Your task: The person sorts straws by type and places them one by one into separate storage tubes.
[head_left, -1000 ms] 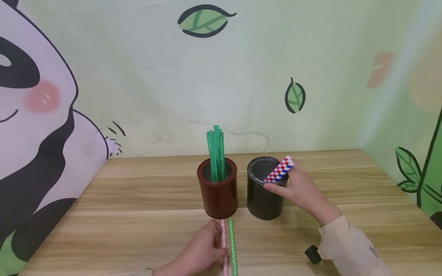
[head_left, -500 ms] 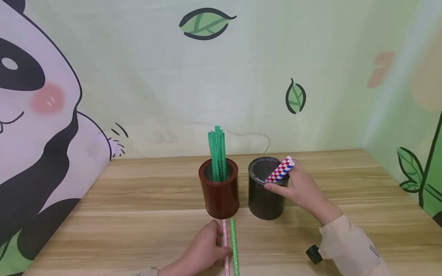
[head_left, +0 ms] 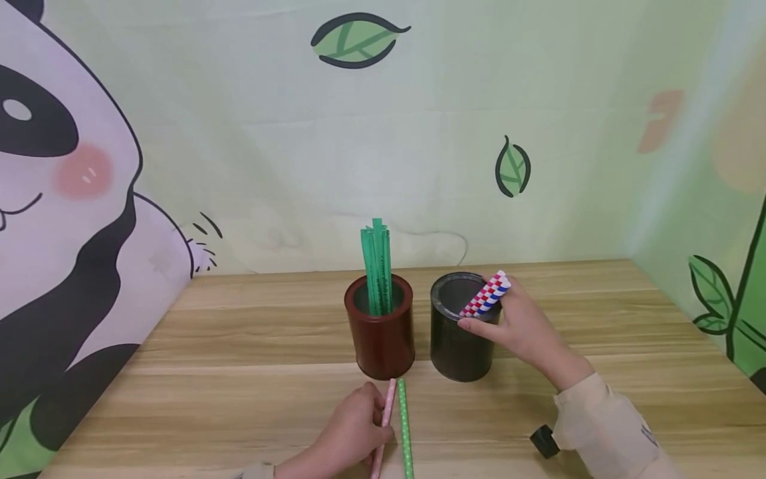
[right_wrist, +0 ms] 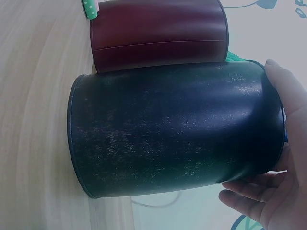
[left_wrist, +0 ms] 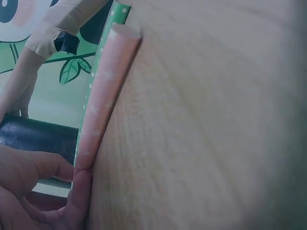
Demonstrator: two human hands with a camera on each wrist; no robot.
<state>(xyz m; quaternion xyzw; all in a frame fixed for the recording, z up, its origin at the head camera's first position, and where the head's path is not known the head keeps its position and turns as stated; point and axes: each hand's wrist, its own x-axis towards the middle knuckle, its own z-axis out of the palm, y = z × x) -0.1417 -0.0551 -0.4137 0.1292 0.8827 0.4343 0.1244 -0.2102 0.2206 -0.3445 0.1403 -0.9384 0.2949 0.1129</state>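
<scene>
My left hand (head_left: 353,429) is low on the wooden table, its thumb and fingers pinching a pink paper straw with white stars (head_left: 388,406). In the left wrist view the pink straw (left_wrist: 105,91) runs out from the fingertips, close along the wood. Beside it lies a green dotted straw (head_left: 405,426). With thumb and fingers at the rim, my right hand (head_left: 532,332) grips a black cylindrical holder (head_left: 461,352). Red-checked and blue-striped straws (head_left: 487,293) lean at its mouth against that hand; their lower ends are hidden inside.
Left of the black holder stands a dark red-brown holder (head_left: 383,349) with several flat green strips (head_left: 376,266) upright in it. A printed backdrop (head_left: 269,166) with a panda rises behind the table (head_left: 251,332). A small black block (head_left: 544,441) sits at the right sleeve.
The pink straw has turned in my left hand: its far end has swung right towards the green straw, its near end left. My right hand and both holders have stayed in place.
</scene>
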